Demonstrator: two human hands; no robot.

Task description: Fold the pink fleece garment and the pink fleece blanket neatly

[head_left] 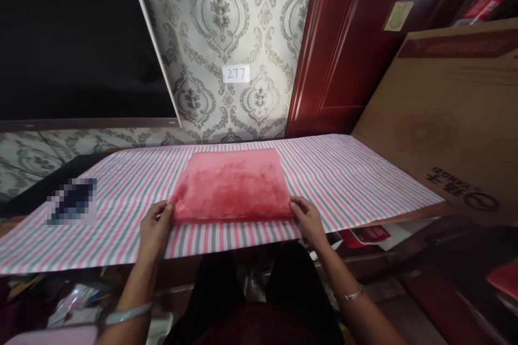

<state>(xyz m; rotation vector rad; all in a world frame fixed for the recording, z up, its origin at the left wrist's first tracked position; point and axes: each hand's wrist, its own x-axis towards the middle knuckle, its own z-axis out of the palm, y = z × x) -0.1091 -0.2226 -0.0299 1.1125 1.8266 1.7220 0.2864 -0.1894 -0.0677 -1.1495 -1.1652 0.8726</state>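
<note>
A red plush cloth, folded into a flat rectangle, lies on the striped tablecloth in front of me. My left hand pinches its near left corner between thumb and fingers. At the near right corner, my right hand holds the cloth in the same kind of pinch. The near edge runs nearly straight between both hands, close to the table's front edge. Darker patches mark the pile across its middle and near side.
A large cardboard box stands at the table's right end. At the back left is a television. A blurred-out dark item lies on the left of the tablecloth. Behind the table are a patterned wall and a red door frame.
</note>
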